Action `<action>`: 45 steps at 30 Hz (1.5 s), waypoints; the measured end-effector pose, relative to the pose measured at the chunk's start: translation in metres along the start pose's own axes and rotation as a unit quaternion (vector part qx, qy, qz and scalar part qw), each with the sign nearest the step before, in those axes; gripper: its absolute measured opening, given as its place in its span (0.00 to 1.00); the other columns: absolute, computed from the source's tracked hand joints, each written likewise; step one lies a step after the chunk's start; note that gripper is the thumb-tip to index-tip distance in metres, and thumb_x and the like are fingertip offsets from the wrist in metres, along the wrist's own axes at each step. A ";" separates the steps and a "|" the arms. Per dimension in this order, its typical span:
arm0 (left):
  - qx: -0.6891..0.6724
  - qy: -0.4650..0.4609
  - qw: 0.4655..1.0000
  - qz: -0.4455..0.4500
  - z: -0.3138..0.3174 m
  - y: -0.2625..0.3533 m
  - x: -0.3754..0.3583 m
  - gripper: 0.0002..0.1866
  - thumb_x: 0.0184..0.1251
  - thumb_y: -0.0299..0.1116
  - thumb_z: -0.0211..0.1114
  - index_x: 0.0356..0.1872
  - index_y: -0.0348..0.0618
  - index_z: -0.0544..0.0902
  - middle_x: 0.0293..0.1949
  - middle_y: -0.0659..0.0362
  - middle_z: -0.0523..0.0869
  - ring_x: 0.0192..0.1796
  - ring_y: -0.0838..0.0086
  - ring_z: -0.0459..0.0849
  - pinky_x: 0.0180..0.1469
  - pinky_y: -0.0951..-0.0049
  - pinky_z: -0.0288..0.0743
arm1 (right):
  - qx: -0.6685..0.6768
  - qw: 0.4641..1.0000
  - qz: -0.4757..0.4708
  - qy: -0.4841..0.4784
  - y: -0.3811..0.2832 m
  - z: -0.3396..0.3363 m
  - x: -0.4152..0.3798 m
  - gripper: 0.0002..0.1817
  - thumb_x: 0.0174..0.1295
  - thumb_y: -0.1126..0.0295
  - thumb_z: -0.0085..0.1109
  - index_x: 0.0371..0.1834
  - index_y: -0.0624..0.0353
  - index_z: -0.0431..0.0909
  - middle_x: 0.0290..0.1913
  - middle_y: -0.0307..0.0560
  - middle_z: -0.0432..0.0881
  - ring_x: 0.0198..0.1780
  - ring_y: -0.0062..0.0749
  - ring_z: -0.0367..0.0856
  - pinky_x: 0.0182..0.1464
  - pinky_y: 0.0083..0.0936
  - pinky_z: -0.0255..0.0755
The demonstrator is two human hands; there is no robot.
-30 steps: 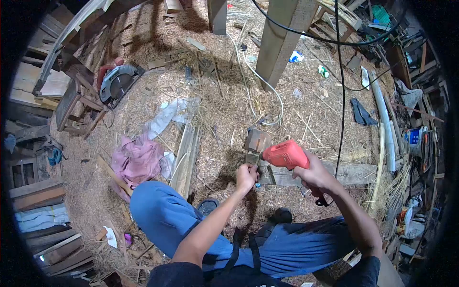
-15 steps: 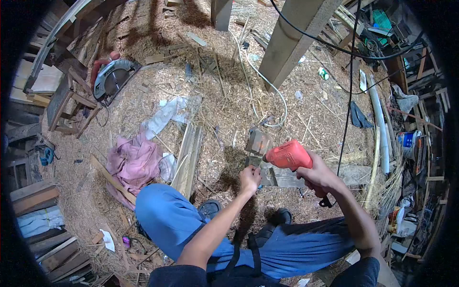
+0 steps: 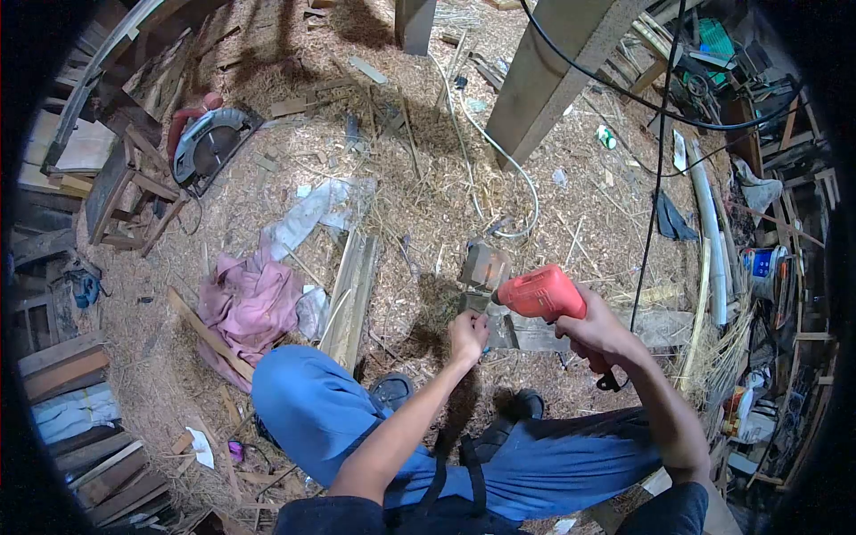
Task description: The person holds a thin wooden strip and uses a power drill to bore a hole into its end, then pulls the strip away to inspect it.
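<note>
My right hand [image 3: 593, 330] is wrapped round the grip of a red power drill [image 3: 539, 292]. The drill points left, its dark chuck close to the fingertips of my left hand [image 3: 467, 337]. Those left fingers are closed beside a small greyish piece [image 3: 474, 301]; what they pinch is too small to make out. Just beyond the drill tip sits a brownish block-like object [image 3: 487, 266]. Under the drill, a grey wooden board [image 3: 588, 330] lies on the floor and runs to the right.
Shavings cover the floor. A circular saw [image 3: 210, 150] rests at upper left, near a small wooden stool [image 3: 134, 201]. Left of my knees lie a pink cloth [image 3: 254, 299] and planks [image 3: 349, 290]. A wooden post [image 3: 544, 89] stands ahead; a black cable [image 3: 658, 169] hangs at right.
The view has shifted very slightly. Both hands and the drill hold nearly the same position.
</note>
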State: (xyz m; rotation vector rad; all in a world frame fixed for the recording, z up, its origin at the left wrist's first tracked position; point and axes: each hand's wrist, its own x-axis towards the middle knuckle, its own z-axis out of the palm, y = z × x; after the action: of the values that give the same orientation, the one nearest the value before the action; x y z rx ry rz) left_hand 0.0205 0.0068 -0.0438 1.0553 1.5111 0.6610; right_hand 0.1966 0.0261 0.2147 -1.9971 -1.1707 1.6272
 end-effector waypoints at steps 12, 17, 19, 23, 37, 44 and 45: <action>0.010 0.009 0.999 0.044 -0.006 0.008 -0.003 0.11 0.66 0.33 0.66 0.30 0.33 0.85 0.22 0.45 0.86 0.26 0.57 0.87 0.33 0.58 0.77 | 0.000 0.999 0.029 -0.036 0.009 -0.005 0.005 0.38 0.57 0.75 0.62 0.73 0.54 0.60 0.31 0.41 0.81 0.18 0.21 0.73 0.19 0.24 0.69; -0.005 -0.004 1.000 0.029 -0.009 0.015 -0.007 0.11 0.66 0.33 0.66 0.29 0.33 0.84 0.22 0.45 0.85 0.25 0.58 0.87 0.32 0.59 0.77 | 0.041 0.998 0.051 -0.019 0.005 -0.004 0.001 0.28 0.54 0.77 0.62 0.61 0.57 0.68 0.27 0.40 0.77 0.16 0.21 0.70 0.17 0.23 0.65; -0.011 -0.007 1.000 0.022 -0.011 0.021 -0.009 0.11 0.66 0.33 0.66 0.30 0.33 0.84 0.22 0.45 0.85 0.25 0.59 0.87 0.32 0.59 0.77 | 0.040 0.998 0.055 -0.015 0.004 -0.004 0.001 0.28 0.54 0.78 0.62 0.60 0.57 0.68 0.28 0.40 0.77 0.15 0.22 0.71 0.16 0.24 0.65; -0.003 -0.007 1.000 0.030 -0.010 0.016 -0.007 0.11 0.66 0.33 0.66 0.30 0.32 0.84 0.22 0.46 0.86 0.25 0.60 0.87 0.31 0.60 0.77 | 0.029 0.998 0.049 -0.011 -0.002 -0.001 -0.001 0.27 0.53 0.78 0.61 0.58 0.58 0.69 0.28 0.41 0.78 0.15 0.23 0.71 0.15 0.25 0.65; 0.024 0.000 0.999 0.029 -0.009 0.018 -0.007 0.11 0.65 0.33 0.66 0.30 0.32 0.84 0.24 0.43 0.86 0.28 0.54 0.88 0.34 0.58 0.78 | 0.022 0.998 0.054 0.002 -0.004 0.002 -0.002 0.26 0.54 0.79 0.60 0.59 0.58 0.69 0.26 0.38 0.77 0.16 0.19 0.70 0.15 0.23 0.63; 0.035 0.006 0.999 0.040 -0.011 0.019 -0.008 0.10 0.65 0.32 0.66 0.32 0.33 0.85 0.24 0.41 0.85 0.28 0.52 0.87 0.34 0.57 0.77 | -0.011 0.999 0.048 -0.020 0.001 -0.003 0.002 0.33 0.55 0.73 0.63 0.67 0.58 0.66 0.32 0.41 0.80 0.21 0.20 0.73 0.21 0.23 0.68; 0.034 0.006 0.999 0.041 -0.009 0.017 -0.007 0.10 0.65 0.32 0.66 0.32 0.33 0.85 0.24 0.41 0.85 0.28 0.52 0.87 0.34 0.57 0.77 | -0.017 0.999 0.046 -0.019 0.003 -0.003 0.003 0.33 0.55 0.73 0.64 0.67 0.59 0.67 0.33 0.41 0.80 0.21 0.20 0.73 0.21 0.23 0.69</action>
State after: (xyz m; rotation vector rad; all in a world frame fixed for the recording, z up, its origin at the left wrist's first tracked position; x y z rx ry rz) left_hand 0.0155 0.0096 -0.0241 1.1716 1.5174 0.6773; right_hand 0.2000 0.0273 0.2118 -2.0781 -1.1417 1.7083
